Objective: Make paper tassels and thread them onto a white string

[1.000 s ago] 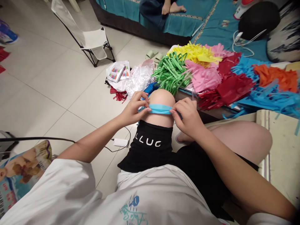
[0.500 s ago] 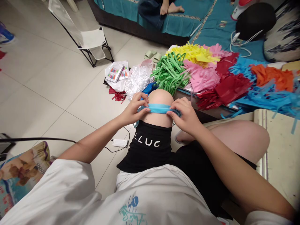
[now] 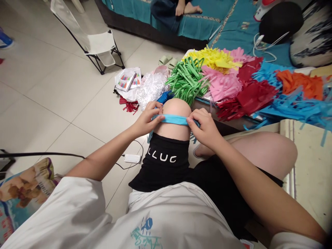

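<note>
A strip of light blue tissue paper lies stretched across my bare knee. My left hand pinches its left end between thumb and fingers. At the other end my right hand grips it the same way, thumb on top. Narrow blue fringe hangs down on both sides of the leg, partly hidden behind it and the hands. Below the strip, the black shorts with white letters cover my thigh.
Tissue tassels in green, yellow, pink, red, orange and blue are heaped ahead and right. A white folding chair stands at the upper left. On the floor lies a white power adapter. Another person's foot rests on the sofa.
The blue strip across the knee now looks narrower and flatter, its upper layer folded down. Both hands keep their pinch, with fingers shifted slightly. The view has moved a little.
</note>
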{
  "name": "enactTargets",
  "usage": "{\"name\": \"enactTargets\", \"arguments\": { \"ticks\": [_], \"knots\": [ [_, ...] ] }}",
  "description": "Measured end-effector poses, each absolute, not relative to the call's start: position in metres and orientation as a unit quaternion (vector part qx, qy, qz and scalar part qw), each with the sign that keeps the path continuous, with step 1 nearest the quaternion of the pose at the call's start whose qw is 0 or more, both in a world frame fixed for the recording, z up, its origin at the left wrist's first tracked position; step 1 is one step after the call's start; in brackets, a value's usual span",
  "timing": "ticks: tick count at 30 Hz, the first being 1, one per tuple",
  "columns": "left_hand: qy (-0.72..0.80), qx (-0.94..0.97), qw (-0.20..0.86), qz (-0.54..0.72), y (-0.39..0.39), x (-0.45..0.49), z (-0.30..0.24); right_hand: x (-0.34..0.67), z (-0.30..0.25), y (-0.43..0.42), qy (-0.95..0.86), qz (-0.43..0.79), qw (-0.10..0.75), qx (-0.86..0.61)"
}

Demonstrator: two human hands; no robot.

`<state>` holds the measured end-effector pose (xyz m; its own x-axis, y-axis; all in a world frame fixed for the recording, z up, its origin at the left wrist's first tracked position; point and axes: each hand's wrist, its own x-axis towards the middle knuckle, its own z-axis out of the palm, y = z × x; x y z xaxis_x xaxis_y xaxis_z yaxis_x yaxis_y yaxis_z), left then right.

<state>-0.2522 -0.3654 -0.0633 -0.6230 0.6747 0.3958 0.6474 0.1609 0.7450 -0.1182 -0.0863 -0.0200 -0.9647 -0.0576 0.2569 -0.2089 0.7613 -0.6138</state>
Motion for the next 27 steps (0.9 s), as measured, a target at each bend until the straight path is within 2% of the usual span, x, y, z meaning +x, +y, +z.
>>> {"name": "enactTargets", "arguments": {
  "ticks": [5,10,17,27],
  "knots": [
    [0.736,0.416,0.047,0.531,-0.367,-0.257,-0.067,-0.117,-0.021,-0.091,-0.927,0.353,0.114,0.061],
    [0.732,0.413,0.035,0.541,-0.366,-0.255,-0.064,-0.116,-0.021,-0.091,-0.934,0.331,0.119,0.069],
    [0.758,0.423,0.016,0.496,-0.363,-0.25,-0.055,-0.114,-0.023,-0.086,-0.955,0.255,0.133,0.076],
    [0.731,0.408,0.059,0.543,-0.366,-0.25,-0.059,-0.113,-0.027,-0.085,-0.947,0.286,0.13,0.062]
  ]
}}
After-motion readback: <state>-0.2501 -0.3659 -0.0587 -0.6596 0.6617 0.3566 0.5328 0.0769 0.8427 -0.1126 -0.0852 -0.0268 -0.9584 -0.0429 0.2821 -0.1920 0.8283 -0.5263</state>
